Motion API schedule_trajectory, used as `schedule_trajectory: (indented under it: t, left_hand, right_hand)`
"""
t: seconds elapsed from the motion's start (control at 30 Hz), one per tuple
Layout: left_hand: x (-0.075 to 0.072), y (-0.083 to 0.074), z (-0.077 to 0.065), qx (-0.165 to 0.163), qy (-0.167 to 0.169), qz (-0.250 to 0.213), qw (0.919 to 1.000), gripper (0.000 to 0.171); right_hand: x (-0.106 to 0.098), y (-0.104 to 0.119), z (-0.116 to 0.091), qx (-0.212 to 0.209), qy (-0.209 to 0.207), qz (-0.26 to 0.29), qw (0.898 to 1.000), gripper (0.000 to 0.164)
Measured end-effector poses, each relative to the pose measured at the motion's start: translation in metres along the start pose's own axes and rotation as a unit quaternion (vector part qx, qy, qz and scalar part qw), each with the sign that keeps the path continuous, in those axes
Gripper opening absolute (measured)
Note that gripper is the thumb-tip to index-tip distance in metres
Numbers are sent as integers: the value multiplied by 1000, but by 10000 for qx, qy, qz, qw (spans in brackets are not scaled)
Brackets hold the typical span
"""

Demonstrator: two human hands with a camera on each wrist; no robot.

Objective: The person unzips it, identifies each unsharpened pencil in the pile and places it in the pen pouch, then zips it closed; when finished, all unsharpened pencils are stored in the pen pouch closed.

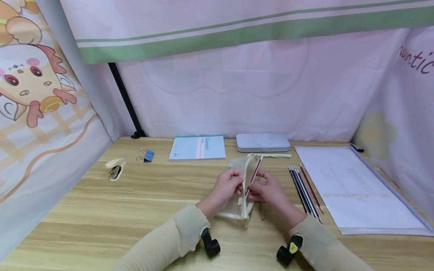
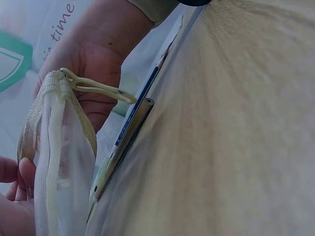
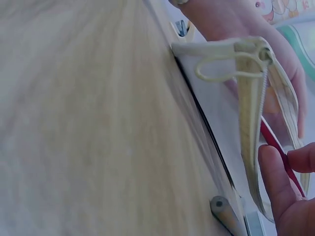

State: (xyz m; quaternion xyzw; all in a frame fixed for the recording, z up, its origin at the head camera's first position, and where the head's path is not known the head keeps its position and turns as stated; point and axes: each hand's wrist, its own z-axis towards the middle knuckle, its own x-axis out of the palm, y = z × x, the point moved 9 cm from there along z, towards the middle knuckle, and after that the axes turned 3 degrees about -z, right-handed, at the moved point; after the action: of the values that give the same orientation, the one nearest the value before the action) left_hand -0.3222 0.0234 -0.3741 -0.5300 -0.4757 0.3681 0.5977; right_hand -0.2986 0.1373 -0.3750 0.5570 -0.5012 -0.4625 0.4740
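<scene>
A pale, see-through zip pouch (image 1: 232,209) stands on the table with its zipped mouth parted. My left hand (image 1: 226,187) pinches the pouch's edge near the zip. My right hand (image 1: 270,191) pinches a dark red pencil (image 1: 256,168), which slants into the parted mouth with its upper end above the rim. In the right wrist view, the red pencil (image 3: 276,142) lies between thumb and finger, inside the zip edges. A looped zip pull (image 3: 216,69) hangs from the pouch's end. The pencil's lower end is hidden in the head view.
Several pencils (image 1: 304,192) lie right of my right hand, beside a clear folder with papers (image 1: 359,188). Behind the pouch are a pale green pen (image 1: 276,155), a white case (image 1: 262,142) and a notebook (image 1: 197,147). A blue binder clip (image 1: 148,155) and stapler (image 1: 115,169) sit left.
</scene>
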Motion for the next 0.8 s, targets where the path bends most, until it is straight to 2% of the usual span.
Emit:
schedule_trajectory:
  t: [0.17, 0.3, 0.6, 0.8]
  left_hand:
    - [0, -2, -1, 12, -40, 5, 10000, 5]
    - [0, -4, -2, 12, -27, -23, 10000, 4]
    - [-1, -5, -2, -15, -61, -77, 10000, 6]
    - [-5, -8, -1, 64, -92, -80, 9999, 7]
  right_hand:
    - [7, -3, 0, 158, 226, -374, 9989, 52]
    - [3, -3, 0, 270, 147, -420, 9986, 52]
    - [-27, 0, 0, 28, -274, -468, 9985, 45]
    - [-46, 0, 4, -141, -492, -1209, 9913, 43]
